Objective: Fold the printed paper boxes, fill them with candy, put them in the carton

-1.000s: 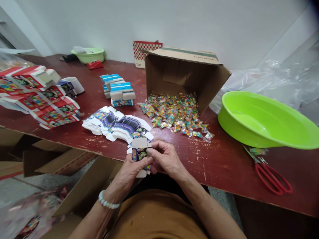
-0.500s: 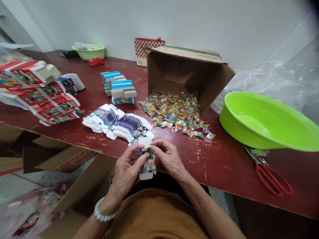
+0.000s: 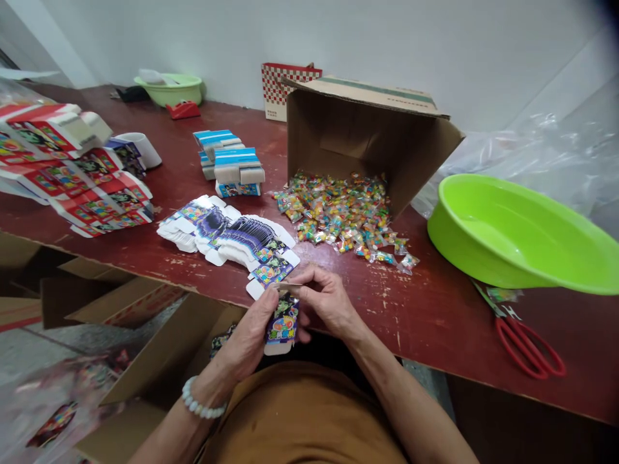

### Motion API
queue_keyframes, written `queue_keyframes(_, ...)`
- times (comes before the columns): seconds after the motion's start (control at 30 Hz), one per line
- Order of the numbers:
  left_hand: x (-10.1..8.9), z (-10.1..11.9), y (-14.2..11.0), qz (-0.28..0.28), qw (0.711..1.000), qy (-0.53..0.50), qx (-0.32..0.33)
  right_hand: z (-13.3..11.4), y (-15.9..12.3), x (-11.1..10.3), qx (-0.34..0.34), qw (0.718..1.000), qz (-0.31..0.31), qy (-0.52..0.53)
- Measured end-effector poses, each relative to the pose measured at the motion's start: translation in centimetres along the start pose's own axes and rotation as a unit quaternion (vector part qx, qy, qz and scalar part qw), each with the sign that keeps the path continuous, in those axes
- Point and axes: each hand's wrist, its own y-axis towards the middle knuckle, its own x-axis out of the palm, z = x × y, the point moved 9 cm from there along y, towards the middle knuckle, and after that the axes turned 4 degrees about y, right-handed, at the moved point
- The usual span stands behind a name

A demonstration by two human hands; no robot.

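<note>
Between my hands, at the table's front edge, is a small purple printed candy box (image 3: 282, 325). My left hand (image 3: 252, 336) wraps round its left side, with the thumb near the top. The fingers of my right hand (image 3: 330, 299) pinch the white flap at its upper end. The lower flap hangs open toward me. Just beyond lies a fanned stack of flat purple cartons (image 3: 242, 241). To its right, small clear packets of colourful candy (image 3: 338, 216) spill from a cardboard box (image 3: 348, 129) lying on its side.
A bright green basin (image 3: 459, 258) and red-handled scissors (image 3: 527, 345) are on the right. Bundled red cartons (image 3: 77, 171) and blue cartons (image 3: 235, 161) stand left. Below the table edge is an open cardboard box (image 3: 159, 348). A red tape dispenser (image 3: 183, 110) sits farther back.
The candy box's top flap has been folded over from upright. My right fingers have moved across the top, and my left thumb has shifted up toward the upper end.
</note>
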Motion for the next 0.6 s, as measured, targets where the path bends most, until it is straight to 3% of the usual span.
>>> queue_keyframes(0.07,0.1,-1.0,-0.1,0.001,0.999,-0.004,-0.037,-0.7,-0.2,0.2,-0.029,0.997,-0.015,-0.065)
queue_keyframes(0.17,-0.2,-1.3,0.1,0.024,0.999,0.005,-0.04,-1.4,-0.2,0.2,-0.039,0.991,-0.026,-0.125)
queue_keyframes(0.37,-0.2,-0.7,0.8,-0.009,0.997,0.076,0.017,-0.4,0.2,0.7,0.078,0.995,-0.052,-0.036)
queue_keyframes(0.6,-1.1,-0.6,1.1,-0.027,0.99,0.138,0.024,-0.6,0.3,0.4,0.05,0.998,-0.027,0.005)
